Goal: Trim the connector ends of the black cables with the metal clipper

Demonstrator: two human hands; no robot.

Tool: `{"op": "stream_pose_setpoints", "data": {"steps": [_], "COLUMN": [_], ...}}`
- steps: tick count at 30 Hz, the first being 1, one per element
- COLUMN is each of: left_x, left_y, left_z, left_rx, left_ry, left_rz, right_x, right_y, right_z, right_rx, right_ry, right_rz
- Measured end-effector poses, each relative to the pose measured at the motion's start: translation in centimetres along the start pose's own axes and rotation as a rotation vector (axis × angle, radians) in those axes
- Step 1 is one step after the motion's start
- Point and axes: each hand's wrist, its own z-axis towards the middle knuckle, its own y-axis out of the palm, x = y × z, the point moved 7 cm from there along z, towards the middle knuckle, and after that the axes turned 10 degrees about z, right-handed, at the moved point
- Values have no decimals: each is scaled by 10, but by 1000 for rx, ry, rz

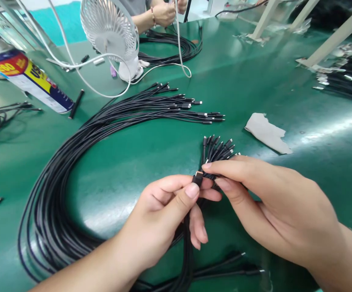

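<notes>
Left fingers [180, 202] pinch a plug [197, 179], its tip [199, 173] clear above them. Right fingers [229, 169] are just beside it, their grip impossible to tell.

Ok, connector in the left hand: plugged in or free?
Free. The connector has its metal tip exposed above the left hand's thumb, with no socket over it.

Bright light leaves white glare on the surface [151, 150], right and lower left; picture edges look stretched.
</notes>
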Motion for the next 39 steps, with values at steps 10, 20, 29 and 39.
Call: {"op": "stream_pose_setpoints", "data": {"steps": [10, 20, 29, 39], "left_x": [0, 0, 2, 0], "left_y": [-8, -4, -6, -5], "left_z": [1, 0, -1, -1], "left_rx": [97, 50, 88, 68], "left_ry": [18, 14, 0, -3], "left_rz": [48, 99, 127, 127], "right_x": [-8, -19, -24, -24], "right_y": [-5, 2, -3, -3], "right_z": [1, 0, 0, -2], "right_rx": [97, 107, 115, 129], "right_ry": [-99, -201, -234, -245], "right_rz": [-333, -427, -477, -488]}}
